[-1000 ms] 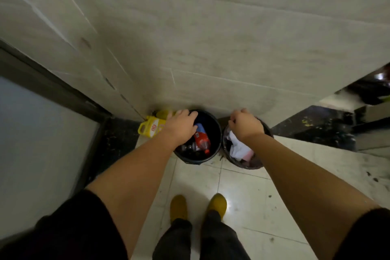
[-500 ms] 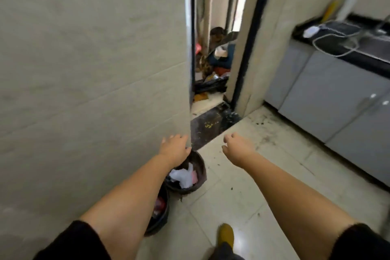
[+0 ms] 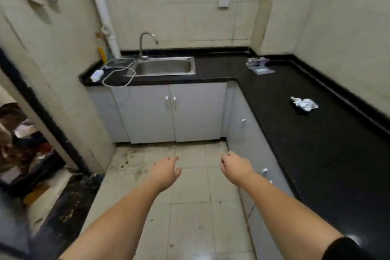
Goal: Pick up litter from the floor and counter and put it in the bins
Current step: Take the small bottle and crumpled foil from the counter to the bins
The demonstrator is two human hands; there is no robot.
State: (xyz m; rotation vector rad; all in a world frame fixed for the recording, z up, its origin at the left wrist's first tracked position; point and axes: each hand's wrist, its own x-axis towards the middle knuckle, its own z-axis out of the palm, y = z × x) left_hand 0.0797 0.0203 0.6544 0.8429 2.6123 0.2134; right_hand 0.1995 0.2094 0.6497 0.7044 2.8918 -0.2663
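A crumpled silver foil wrapper [image 3: 304,104] lies on the black counter [image 3: 316,154] along the right wall. Further back in the counter's corner sits a pale purple packet with a can-like piece [image 3: 259,65]. My left hand [image 3: 165,172] hovers over the tiled floor [image 3: 190,207] with fingers apart and holds nothing. My right hand [image 3: 236,170] hangs beside it with fingers loosely curled and empty, close to the cabinet fronts. Both hands are well short of the litter. The bins are out of view.
A steel sink [image 3: 163,66] with a tap sits in the back counter. A white charger and looped cable [image 3: 114,74] lie left of it. Grey cabinet doors [image 3: 173,112] run under both counters. A doorway at the left shows a cluttered room [image 3: 19,145].
My view has swung right, away from the two bins by the wall, to the kitchen counter and sink. Both hands left the bins and now hang empty over the floor.
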